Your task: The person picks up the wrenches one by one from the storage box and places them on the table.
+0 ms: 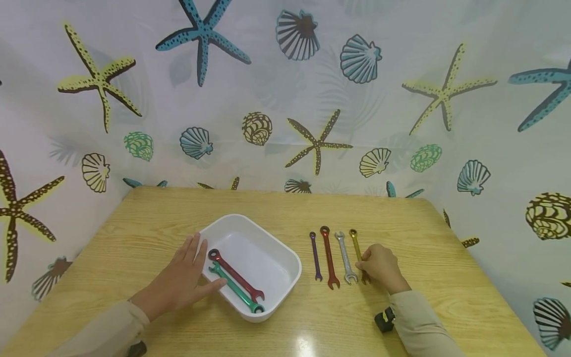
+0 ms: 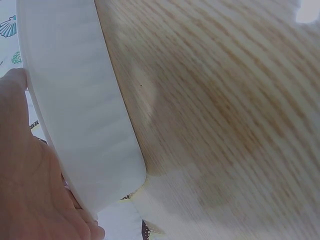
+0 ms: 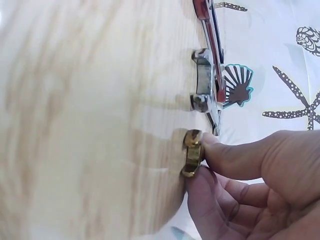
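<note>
My left hand [image 1: 180, 280] lies with straight fingers at the left rim of a white plastic tub [image 1: 267, 253]. In the left wrist view its thumb touches the tub's rim, beside the outer wall [image 2: 80, 105]. A red wrench [image 1: 236, 275] and a green wrench [image 1: 236, 288] lie side by side inside the tub. My right hand [image 1: 382, 267] pinches a gold wrench [image 1: 355, 242] near its open end, thumb on one side and fingers on the other. The right wrist view shows the gold open end [image 3: 193, 154] close to the table.
Left of the gold wrench, a silver wrench [image 1: 344, 255], another red wrench [image 1: 329, 255] and a purple wrench [image 1: 315, 255] lie in a row. Everything stands on a wooden table [image 1: 428, 238]. Behind it hangs a cloth [image 1: 267, 163] printed with shells and starfish.
</note>
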Demonstrator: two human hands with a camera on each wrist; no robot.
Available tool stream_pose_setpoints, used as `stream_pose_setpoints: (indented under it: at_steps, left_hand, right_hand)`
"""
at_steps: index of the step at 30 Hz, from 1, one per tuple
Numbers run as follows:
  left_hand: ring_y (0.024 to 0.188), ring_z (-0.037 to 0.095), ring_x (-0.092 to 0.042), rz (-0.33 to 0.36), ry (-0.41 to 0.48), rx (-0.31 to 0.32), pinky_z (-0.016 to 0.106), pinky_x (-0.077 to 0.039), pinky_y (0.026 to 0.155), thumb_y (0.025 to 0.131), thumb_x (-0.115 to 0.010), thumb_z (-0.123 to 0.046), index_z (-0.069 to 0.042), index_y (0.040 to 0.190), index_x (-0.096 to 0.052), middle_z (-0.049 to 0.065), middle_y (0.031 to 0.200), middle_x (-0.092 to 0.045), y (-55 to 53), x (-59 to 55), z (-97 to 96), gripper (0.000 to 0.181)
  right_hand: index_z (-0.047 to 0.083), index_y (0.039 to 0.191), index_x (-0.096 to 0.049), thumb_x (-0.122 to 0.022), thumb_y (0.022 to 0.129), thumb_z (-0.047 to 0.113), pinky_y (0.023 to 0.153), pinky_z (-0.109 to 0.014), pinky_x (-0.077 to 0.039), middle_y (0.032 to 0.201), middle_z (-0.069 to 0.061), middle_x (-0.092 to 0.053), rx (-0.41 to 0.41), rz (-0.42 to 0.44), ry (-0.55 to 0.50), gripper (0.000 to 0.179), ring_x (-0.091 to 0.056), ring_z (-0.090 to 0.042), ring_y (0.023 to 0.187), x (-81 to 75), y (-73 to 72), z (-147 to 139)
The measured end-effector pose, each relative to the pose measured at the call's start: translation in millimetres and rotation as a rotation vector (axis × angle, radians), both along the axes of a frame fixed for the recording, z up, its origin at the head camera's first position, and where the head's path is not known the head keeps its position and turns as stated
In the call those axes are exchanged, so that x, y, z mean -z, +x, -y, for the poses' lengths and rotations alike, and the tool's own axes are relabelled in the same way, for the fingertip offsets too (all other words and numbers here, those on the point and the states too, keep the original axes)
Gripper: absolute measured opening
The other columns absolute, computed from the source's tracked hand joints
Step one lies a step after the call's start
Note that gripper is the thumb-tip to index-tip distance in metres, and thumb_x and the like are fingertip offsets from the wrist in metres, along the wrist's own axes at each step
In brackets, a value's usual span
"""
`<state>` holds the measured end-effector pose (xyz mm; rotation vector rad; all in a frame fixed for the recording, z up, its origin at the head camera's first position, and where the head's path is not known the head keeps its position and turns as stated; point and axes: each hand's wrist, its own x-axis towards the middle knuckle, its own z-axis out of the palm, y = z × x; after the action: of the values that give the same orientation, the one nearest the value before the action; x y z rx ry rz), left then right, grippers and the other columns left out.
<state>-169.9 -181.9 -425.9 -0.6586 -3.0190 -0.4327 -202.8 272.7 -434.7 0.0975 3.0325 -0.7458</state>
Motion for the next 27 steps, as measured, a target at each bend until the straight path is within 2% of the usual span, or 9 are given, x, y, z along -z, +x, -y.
stream_pose_setpoints:
  at_steps: [6, 12, 18, 22, 27]
  left_hand:
    - [0.142, 0.049, -0.008, -0.007, 0.004, 0.001, 0.061, -0.017, 0.112, 0.088, -0.042, -0.072, 0.010, 0.147, -0.023, 0.031, 0.155, -0.010, 0.4, -2.7, -0.4, 0.103]
    - [0.143, 0.048, -0.006, 0.005, 0.002, 0.001, 0.061, -0.016, 0.113, 0.087, -0.042, -0.073, 0.010, 0.147, -0.022, 0.031, 0.155, -0.009, -1.0, -0.8, -0.3, 0.105]
    - [0.143, 0.048, -0.007, -0.006, 0.004, 0.003, 0.060, -0.016, 0.113, 0.087, -0.041, -0.074, 0.010, 0.147, -0.022, 0.031, 0.155, -0.009, -1.9, 0.0, -0.3, 0.105]
    - [0.143, 0.048, -0.007, -0.004, 0.002, 0.000, 0.060, -0.016, 0.113, 0.087, -0.041, -0.074, 0.010, 0.147, -0.023, 0.031, 0.155, -0.009, -1.7, -1.1, -0.9, 0.105]
    - [0.142, 0.049, -0.008, -0.012, -0.005, -0.001, 0.060, -0.018, 0.112, 0.087, -0.042, -0.074, 0.010, 0.147, -0.024, 0.032, 0.155, -0.010, -1.3, -1.7, -0.8, 0.105]
  right_hand:
    - [-0.007, 0.086, -0.067, -0.075, 0.082, 0.012, 0.066, -0.049, -0.053, 0.077, -0.013, -0.070, -0.016, 0.002, 0.008, 0.021, -0.065, -0.025, 0.069, -0.3, -0.3, 0]
    - [-0.007, 0.087, -0.066, -0.074, 0.083, 0.013, 0.067, -0.048, -0.053, 0.077, -0.012, -0.069, -0.022, 0.009, 0.018, 0.022, -0.064, -0.023, 0.068, -2.0, 0.0, 0]
    - [-0.006, 0.084, -0.067, -0.070, 0.085, 0.013, 0.060, -0.040, -0.052, 0.064, -0.006, -0.066, -0.045, 0.000, 0.002, 0.019, -0.060, -0.017, 0.057, -4.0, -0.6, 0]
    - [-0.008, 0.089, -0.066, -0.068, 0.086, 0.016, 0.059, -0.039, -0.051, 0.067, -0.007, -0.066, -0.065, -0.009, 0.026, 0.024, -0.059, -0.017, 0.057, -10.9, -2.5, 2]
    - [-0.009, 0.100, -0.064, -0.066, 0.090, 0.021, 0.060, -0.039, -0.053, 0.084, -0.015, -0.068, -0.091, -0.024, 0.027, 0.031, -0.063, -0.023, 0.069, -29.6, -4.6, 15]
